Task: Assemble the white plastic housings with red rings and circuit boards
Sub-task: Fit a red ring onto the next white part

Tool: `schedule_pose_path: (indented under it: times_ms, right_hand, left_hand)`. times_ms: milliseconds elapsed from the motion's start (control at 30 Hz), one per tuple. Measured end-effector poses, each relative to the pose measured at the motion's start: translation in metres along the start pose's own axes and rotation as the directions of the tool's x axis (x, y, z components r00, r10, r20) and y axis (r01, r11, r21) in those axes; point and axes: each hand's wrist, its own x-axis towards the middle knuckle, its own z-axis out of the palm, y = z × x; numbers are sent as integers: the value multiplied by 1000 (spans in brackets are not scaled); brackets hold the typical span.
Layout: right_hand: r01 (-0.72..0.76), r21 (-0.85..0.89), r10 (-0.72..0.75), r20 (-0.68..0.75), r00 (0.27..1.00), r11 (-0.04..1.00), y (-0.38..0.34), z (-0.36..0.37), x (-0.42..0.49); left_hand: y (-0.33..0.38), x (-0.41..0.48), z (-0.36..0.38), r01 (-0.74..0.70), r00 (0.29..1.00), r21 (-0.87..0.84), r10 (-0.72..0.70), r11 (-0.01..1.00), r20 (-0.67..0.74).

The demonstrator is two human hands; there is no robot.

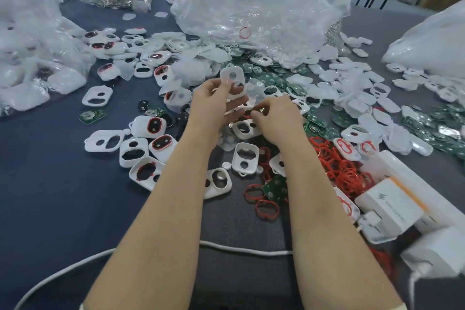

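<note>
the left hand (pixel 214 103) pinches a white housing (pixel 232 80) by its lower half, just above the middle of the frame. the housing's long axis runs nearly up and down, with the small round hole at the top end and the face turned toward the camera. the right hand (pixel 276 116), just right of centre, has its fingers curled down close to the left palm; i cannot tell whether they grip anything. loose housings (pixel 245 157) lie on the dark table (pixel 50 196) below the hands. red rings (pixel 337 166) are heaped at lower right, with green circuit boards (pixel 427 128) at right. a clear plastic bag (pixel 251 7) slumps at upper centre.
</note>
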Motion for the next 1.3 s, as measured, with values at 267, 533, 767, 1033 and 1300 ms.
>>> schedule_pose_path:
  times_ms: [267,533,767,1033,1300]
  right_hand:
    - [-60,83,60,9,998,995,-4,1,0]
    - [1,57,-5,76,997,998,3,-5,-2]
    - [-29,81,23,74,997,996,-2,-3,-1]
    - [74,84,-72,-27,997,994,-15,10,-4]
    - [154,152,-128,-168,978,976,-21,18,-6]
  left_hand:
    - [0,2,2,-13,1000,-35,13,999,-9]
    - [-1,4,1,-28,999,-54,26,998,-28]
    - [-3,3,2,-43,998,-29,42,999,-37]
    - [-2,5,4,-60,996,-103,53,993,-78]
    - [-1,5,4,-102,989,-126,87,987,-122]
